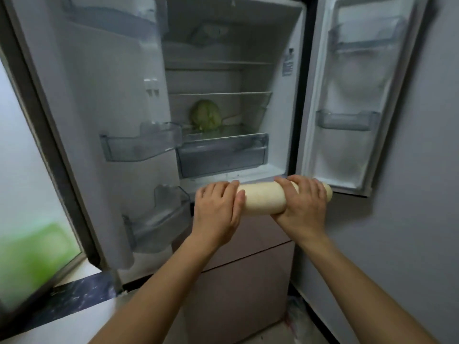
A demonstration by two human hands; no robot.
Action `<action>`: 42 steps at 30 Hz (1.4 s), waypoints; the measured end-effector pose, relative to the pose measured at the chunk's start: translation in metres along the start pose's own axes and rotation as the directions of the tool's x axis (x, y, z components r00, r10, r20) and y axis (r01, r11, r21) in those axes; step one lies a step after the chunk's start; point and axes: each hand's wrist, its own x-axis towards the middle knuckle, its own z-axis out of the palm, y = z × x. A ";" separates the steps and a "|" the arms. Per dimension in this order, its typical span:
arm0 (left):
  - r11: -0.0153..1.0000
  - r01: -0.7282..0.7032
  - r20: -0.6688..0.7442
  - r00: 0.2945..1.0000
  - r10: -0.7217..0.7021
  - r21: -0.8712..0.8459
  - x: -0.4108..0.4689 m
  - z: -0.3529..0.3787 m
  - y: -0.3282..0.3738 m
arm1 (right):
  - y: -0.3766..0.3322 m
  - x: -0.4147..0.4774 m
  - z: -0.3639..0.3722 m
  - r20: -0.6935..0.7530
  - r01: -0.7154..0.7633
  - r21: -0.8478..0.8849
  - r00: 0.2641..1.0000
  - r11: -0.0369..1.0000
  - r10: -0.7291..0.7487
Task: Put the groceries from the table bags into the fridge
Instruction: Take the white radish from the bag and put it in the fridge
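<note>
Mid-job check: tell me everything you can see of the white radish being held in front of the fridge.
The white radish is a long, thick, pale cream cylinder with smooth, matte skin and a rounded right end. It lies roughly horizontal in the air, in front of the open fridge below its clear drawer. The left hand wraps its left end, hiding that tip; the right hand grips nearer the right end. Nothing else touches it.

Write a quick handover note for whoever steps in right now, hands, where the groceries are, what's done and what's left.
Left hand: gripping the left end of the white radish.
Right hand: gripping its right end; the radish is level, in front of the open fridge, below the clear drawer.
Done: a cabbage sits on the lowest shelf, above the drawer. Both doors are open.
Left: set the radish inside; there looks to be room beside the cabbage. The table bags are out of view, so I cannot tell what remains.
</note>
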 end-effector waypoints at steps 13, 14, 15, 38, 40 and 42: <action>0.981 0.183 -0.145 0.971 -0.190 -0.060 0.188 0.151 -0.047 | 0.074 0.127 0.144 0.056 -0.004 -0.028 0.998 1.000 0.006; 0.978 0.198 -0.141 0.969 -0.205 -0.062 0.198 0.164 -0.051 | 0.081 0.136 0.160 0.057 -0.007 -0.028 0.998 1.000 0.009; 0.978 0.199 -0.139 0.969 -0.206 -0.065 0.210 0.177 -0.055 | 0.087 0.147 0.174 0.069 -0.013 -0.027 0.998 1.000 0.015; 0.856 0.304 0.390 0.791 -0.472 0.419 0.354 0.343 -0.205 | 0.130 0.415 0.445 0.586 -0.161 -0.090 0.790 0.983 0.183; 0.855 0.305 0.386 0.793 -0.472 0.419 0.355 0.345 -0.206 | 0.128 0.421 0.465 0.604 -0.155 -0.115 0.774 0.981 0.193; 0.852 0.306 0.373 0.798 -0.473 0.426 0.354 0.346 -0.206 | 0.125 0.427 0.483 0.613 -0.136 -0.138 0.766 0.981 0.192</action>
